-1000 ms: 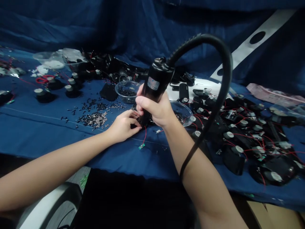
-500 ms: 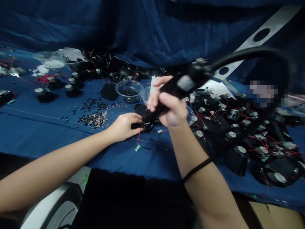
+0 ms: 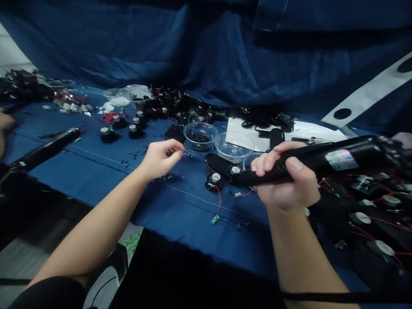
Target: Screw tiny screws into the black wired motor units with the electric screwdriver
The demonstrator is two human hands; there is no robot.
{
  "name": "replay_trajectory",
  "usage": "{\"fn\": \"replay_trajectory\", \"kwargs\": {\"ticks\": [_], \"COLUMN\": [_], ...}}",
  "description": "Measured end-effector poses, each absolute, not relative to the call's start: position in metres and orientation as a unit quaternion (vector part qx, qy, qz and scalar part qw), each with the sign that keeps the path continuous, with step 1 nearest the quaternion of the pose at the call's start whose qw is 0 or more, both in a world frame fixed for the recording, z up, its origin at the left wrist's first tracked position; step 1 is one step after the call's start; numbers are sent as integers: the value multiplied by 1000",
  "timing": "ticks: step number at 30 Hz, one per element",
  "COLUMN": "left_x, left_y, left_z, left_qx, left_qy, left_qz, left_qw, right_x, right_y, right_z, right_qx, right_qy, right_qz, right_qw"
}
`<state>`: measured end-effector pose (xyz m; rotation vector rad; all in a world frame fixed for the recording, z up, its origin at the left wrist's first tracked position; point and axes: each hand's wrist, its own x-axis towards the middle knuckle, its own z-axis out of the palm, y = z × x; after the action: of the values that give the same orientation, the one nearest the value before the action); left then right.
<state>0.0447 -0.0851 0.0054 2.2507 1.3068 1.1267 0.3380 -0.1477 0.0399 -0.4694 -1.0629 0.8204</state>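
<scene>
My right hand (image 3: 289, 180) is wrapped around a black electric screwdriver (image 3: 322, 159) with a pale label, held nearly level and pointing left. Its tip is close to a long black housing (image 3: 220, 165) that carries a silver cylinder with a red wire. Beside that housing sits a round black part (image 3: 214, 181) with a silver cylinder on top; its red wire runs to a small green circuit board (image 3: 215, 219). Over the loose screws (image 3: 189, 153) is my left hand (image 3: 164, 159), thumb and fingers pinched together. Anything between those fingertips is too small to make out.
A clear bowl of dark screws (image 3: 200, 137) and another clear bowl (image 3: 233, 148) stand behind the housing. Wired black parts (image 3: 363, 216) crowd the right. At far left, another person's hand (image 3: 4, 122) is near a second black screwdriver (image 3: 48, 148).
My left hand has left the round part and moved left to the screws. The screwdriver has tipped from steep to nearly level, away from the round part. The view has swung left.
</scene>
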Motion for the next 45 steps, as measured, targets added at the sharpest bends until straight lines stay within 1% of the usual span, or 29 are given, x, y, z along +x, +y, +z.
{"fn": "replay_trajectory", "kwargs": {"ticks": [2,3,5,7,12,15,18,21,23,31,36,40,44,45], "left_x": [20,9,-3,-5,13,21,23,22,21,31,54,61,56,55], "left_y": [-68,-61,-52,-47,-49,-52,-54,-51,-46,-13,9,19,19,18], "left_z": [6,5,2,-1,-9,-11,-11,-11,-11,-7,-4,1,6,7], "left_qx": [747,737,739,753,781,791,780,755,746,691,680,661,630,620], "left_qy": [576,613,631,615,568,537,521,574,610,703,719,731,733,729], "left_qz": [318,270,210,191,197,202,242,263,240,166,145,164,243,273], "left_qw": [99,91,108,133,169,214,247,178,121,24,20,44,87,101], "right_x": [334,332,329,328,327,326,325,324,324,324,321,324,336,340], "right_y": [-147,-148,-148,-148,-145,-144,-145,-146,-146,-146,-145,-145,-161,-169], "right_z": [36,34,31,27,18,16,14,13,12,10,6,8,34,43], "right_qx": [-221,-225,-230,-235,-243,-248,-251,-255,-257,-249,-254,-241,-118,-76], "right_qy": [-487,-486,-482,-483,-499,-512,-519,-518,-517,-524,-523,-522,-539,-562], "right_qz": [378,379,381,386,402,399,404,412,412,415,407,410,394,390], "right_qw": [756,755,754,750,728,719,710,705,705,701,704,708,735,725]}}
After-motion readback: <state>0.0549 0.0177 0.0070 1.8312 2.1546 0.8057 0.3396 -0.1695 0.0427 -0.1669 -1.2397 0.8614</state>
